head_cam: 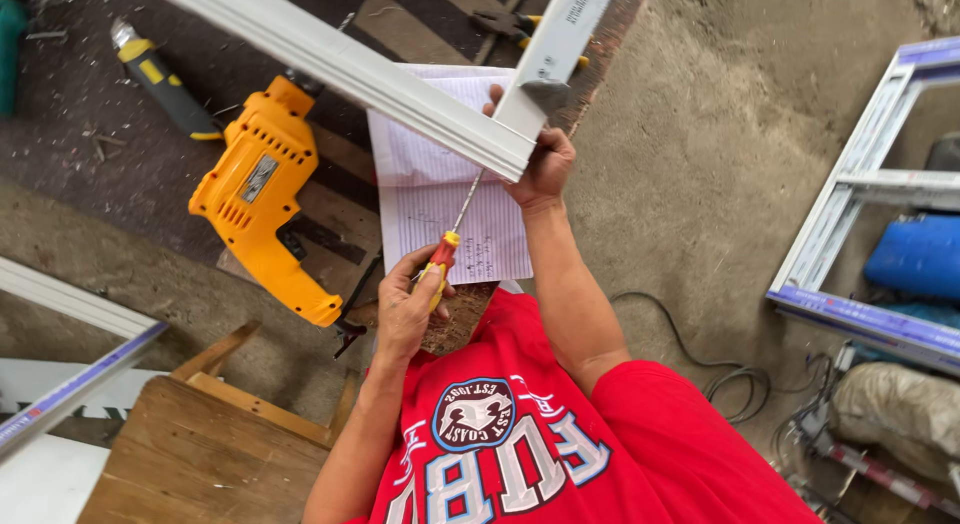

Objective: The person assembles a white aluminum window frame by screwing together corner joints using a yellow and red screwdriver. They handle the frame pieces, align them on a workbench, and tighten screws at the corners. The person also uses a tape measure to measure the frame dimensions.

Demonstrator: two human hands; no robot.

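Two hands busy mid-frame: left hand (408, 306) clamped on a screwdriver (447, 246), right hand (540, 164) gripping the frame corner (500, 139), drill (262, 199) left.

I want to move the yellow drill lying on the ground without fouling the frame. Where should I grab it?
Take the yellow drill by its pistol handle, the lower end nearest the person, coming from the left. The handle lies free, while the chuck end sits under the white frame corner.
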